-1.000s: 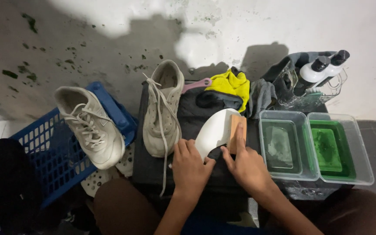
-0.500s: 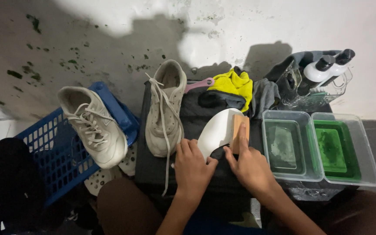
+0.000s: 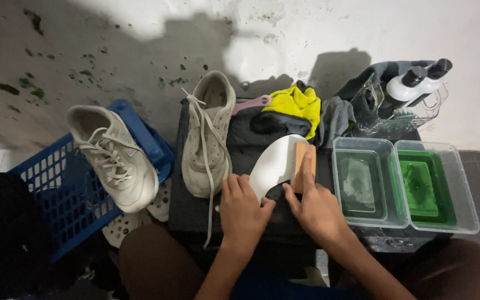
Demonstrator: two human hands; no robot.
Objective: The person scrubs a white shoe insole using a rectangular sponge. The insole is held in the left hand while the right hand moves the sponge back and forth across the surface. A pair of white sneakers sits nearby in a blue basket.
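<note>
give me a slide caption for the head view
Left hand steadies a white insole while right hand presses a wooden brush on it.

One head camera, looking steeply down at your work

You're seeing it all from your own head, tilted down and forward toward the stained wall [image 3: 112, 50]; your left hand [image 3: 243, 214] and right hand [image 3: 318, 208] sit close at bottom centre, the dark table [image 3: 195, 214] fills the middle, the blue basket [image 3: 68, 189] runs off left and the clear tubs [image 3: 404, 183] sit right. No second view shares this scene.
</note>
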